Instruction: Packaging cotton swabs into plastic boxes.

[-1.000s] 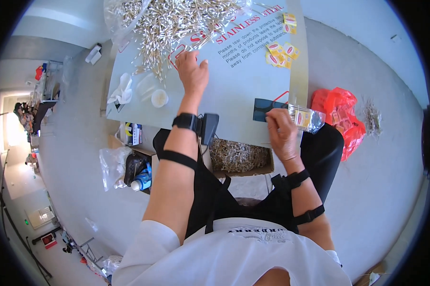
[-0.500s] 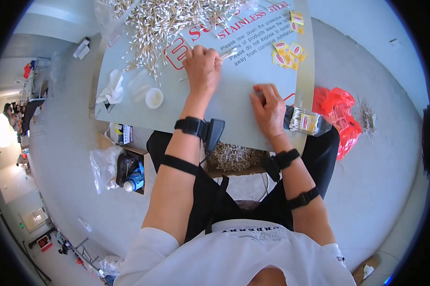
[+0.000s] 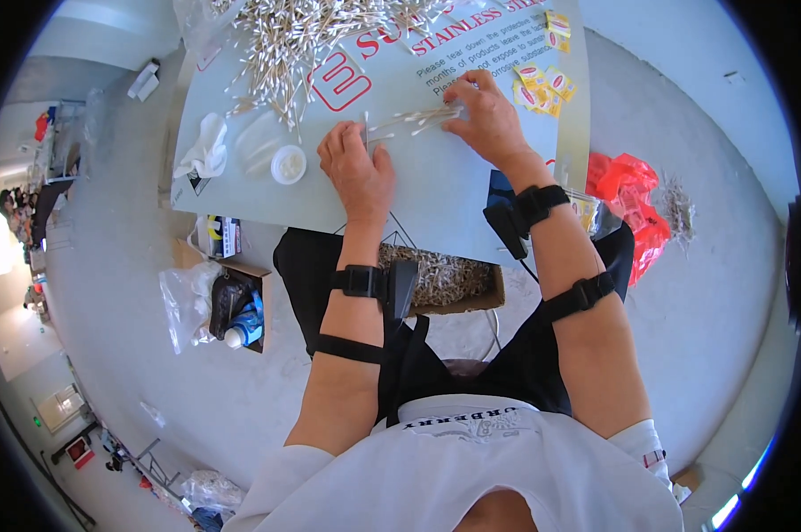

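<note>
A small bunch of cotton swabs (image 3: 416, 118) lies loosely fanned across the sheet-covered table, between my two hands. My right hand (image 3: 491, 120) has its thumb and fingers curled round the right ends of this bunch. At the other side, my left hand (image 3: 358, 173) rests low over the table with bent fingers, and a single swab (image 3: 366, 129) stands out between its fingertips and thumb. A large heap of loose cotton swabs (image 3: 307, 44) spreads over the far left of the table.
Yellow labels (image 3: 542, 89) lie at the far right. A small white round tub (image 3: 288, 165) and crumpled white cloth or tissue (image 3: 207, 146) sit left. A partly hidden swab packet (image 3: 585, 208) is by my right forearm. Below is a filled box (image 3: 440, 279); a red bag (image 3: 631, 208) stands right.
My left hand has drawn back toward me and slightly left. My right hand has moved forward and left from the table's near side onto the swabs, which now lie between both hands.
</note>
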A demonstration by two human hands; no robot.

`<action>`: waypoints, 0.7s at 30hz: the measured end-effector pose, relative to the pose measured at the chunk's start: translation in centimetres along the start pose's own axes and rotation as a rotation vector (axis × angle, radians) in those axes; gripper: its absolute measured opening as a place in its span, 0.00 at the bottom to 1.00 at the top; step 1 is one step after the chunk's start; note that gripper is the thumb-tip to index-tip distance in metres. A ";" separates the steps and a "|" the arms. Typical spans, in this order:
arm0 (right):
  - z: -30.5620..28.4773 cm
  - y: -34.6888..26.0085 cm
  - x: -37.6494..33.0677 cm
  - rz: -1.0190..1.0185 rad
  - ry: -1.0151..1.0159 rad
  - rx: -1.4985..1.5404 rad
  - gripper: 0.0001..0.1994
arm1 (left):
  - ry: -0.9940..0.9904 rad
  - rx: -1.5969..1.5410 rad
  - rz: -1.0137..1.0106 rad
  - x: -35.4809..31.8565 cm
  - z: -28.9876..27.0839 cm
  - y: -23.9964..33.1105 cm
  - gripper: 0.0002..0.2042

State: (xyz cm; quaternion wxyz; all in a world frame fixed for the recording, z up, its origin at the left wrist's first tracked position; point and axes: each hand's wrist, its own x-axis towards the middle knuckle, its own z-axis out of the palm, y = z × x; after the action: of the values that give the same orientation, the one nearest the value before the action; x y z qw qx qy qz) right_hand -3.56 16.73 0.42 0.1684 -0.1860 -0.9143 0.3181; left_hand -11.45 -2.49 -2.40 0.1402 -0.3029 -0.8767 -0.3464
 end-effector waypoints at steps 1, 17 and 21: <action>0.0 0.0 -0.3 -0.001 -0.003 -0.002 0.16 | 0.000 -0.001 -0.003 0.0 0.0 0.0 0.20; 1.0 0.2 -5.6 0.059 0.214 0.178 0.08 | 0.053 0.064 -0.125 0.9 0.4 1.2 0.07; 0.9 -0.5 -5.7 0.096 0.227 0.194 0.06 | 0.050 0.078 -0.151 0.9 0.2 1.2 0.07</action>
State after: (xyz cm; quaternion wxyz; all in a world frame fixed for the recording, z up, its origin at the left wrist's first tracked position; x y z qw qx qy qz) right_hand 0.90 13.37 -0.95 0.2724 -0.2471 -0.8444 0.3895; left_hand -11.42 -1.29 -1.55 0.1471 -0.2217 -0.9060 -0.3291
